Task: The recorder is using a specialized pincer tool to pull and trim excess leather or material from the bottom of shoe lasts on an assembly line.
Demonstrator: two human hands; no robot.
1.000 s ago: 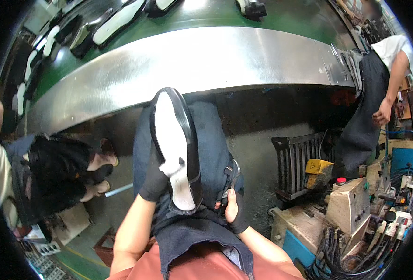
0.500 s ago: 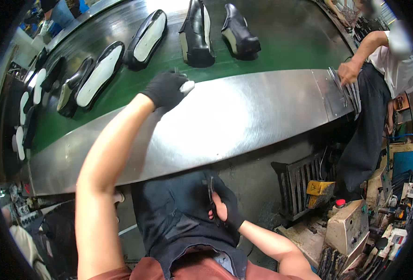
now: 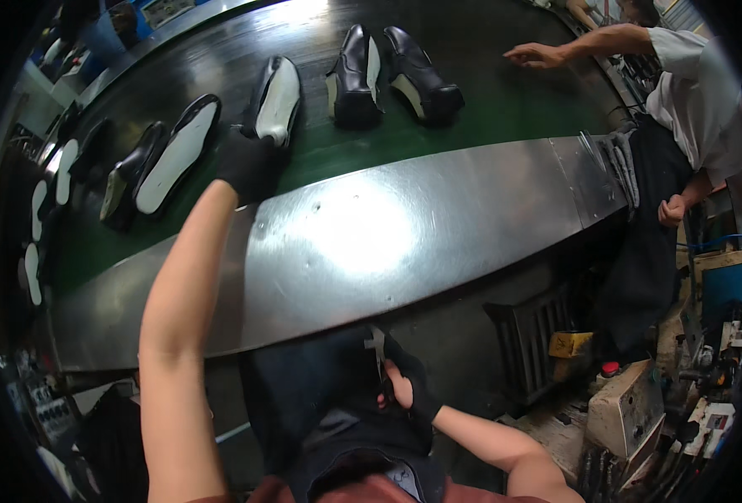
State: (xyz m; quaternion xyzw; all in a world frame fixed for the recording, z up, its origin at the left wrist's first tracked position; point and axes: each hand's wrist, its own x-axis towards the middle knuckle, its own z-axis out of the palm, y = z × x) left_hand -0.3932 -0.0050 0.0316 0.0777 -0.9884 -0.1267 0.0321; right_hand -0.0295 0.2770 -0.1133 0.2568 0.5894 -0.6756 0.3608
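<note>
My left hand (image 3: 252, 163), in a black glove, reaches over the green conveyor belt (image 3: 329, 155) and is closed at the heel end of a black shoe (image 3: 277, 99), whose pale sole side faces up. The glove hides the fingers in part. Down at my lap, my right hand (image 3: 406, 390), in a black glove with bare fingertips, is closed around a pair of pliers (image 3: 377, 352) with a silvery head pointing up. Two black heeled shoes stand right of the held one, the nearer being a black shoe (image 3: 356, 84).
A metal ledge (image 3: 438, 218) runs between me and the belt. More black shoes (image 3: 178, 159) line the belt to the left. At right, a co-worker's hand (image 3: 542, 55) extends over the belt. A control box with a red button (image 3: 610, 369) and a slatted black rack (image 3: 528, 339) stand below right.
My left hand has moved left and away from the ledge onto the shoe, which now points more straight away. The co-worker's hand has left the ledge's end and reached over the belt.
</note>
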